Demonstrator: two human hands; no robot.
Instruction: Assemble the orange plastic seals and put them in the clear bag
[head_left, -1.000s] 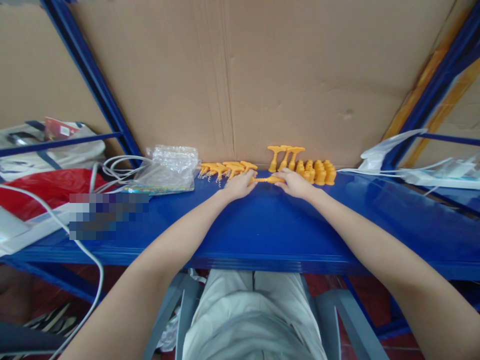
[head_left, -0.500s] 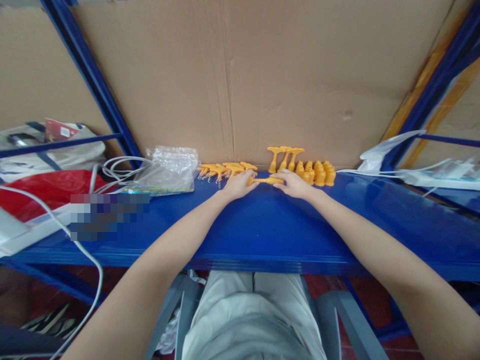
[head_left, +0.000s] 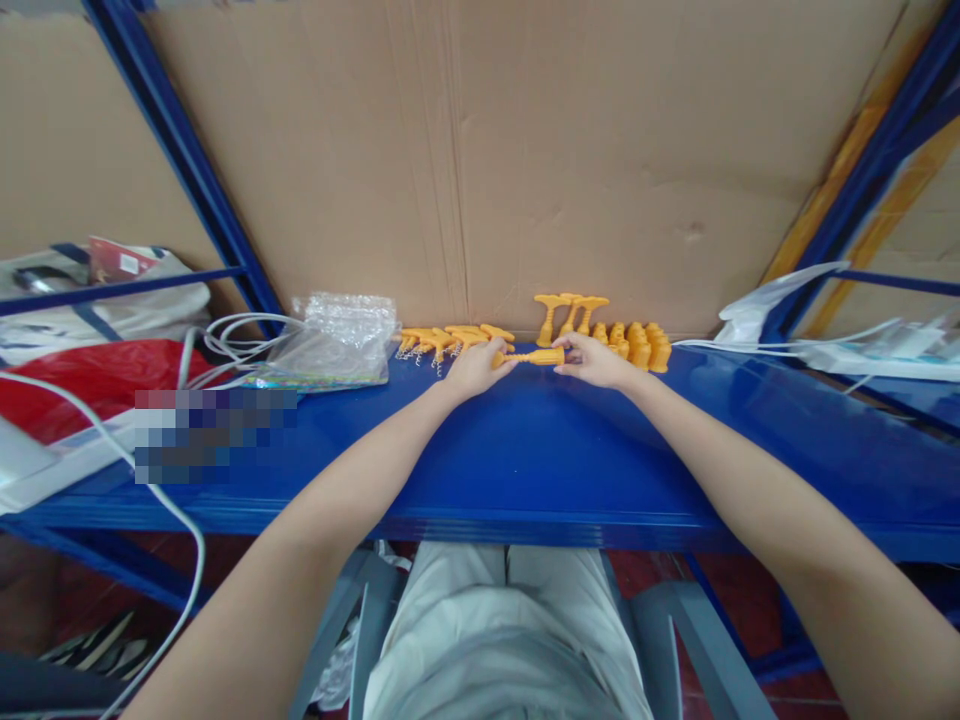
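Note:
A yellow corkscrew (head_left: 541, 356) lies sideways between my two hands above the blue table. My left hand (head_left: 476, 370) is closed around its handle end. At the wide end of its sleeve, my right hand (head_left: 596, 361) grips with the fingertips. Behind my left hand, several yellow T-shaped corkscrew handles (head_left: 439, 338) lie with bare metal spirals showing. Several loose yellow sleeves (head_left: 649, 348) stand upright beyond my right hand. Assembled corkscrews (head_left: 551, 318) stand upright against the cardboard, handles on top.
Clear plastic bags (head_left: 337, 335) lie on the blue table (head_left: 517, 450) to the left, near white cables (head_left: 244, 330) and a red bag (head_left: 97, 375). A cardboard wall (head_left: 562, 150) closes off the back. At the right lies a white power strip (head_left: 885, 355).
My right hand has shifted slightly right to the sleeve's end, so more of the sleeve shows. My left hand keeps its hold on the handle end.

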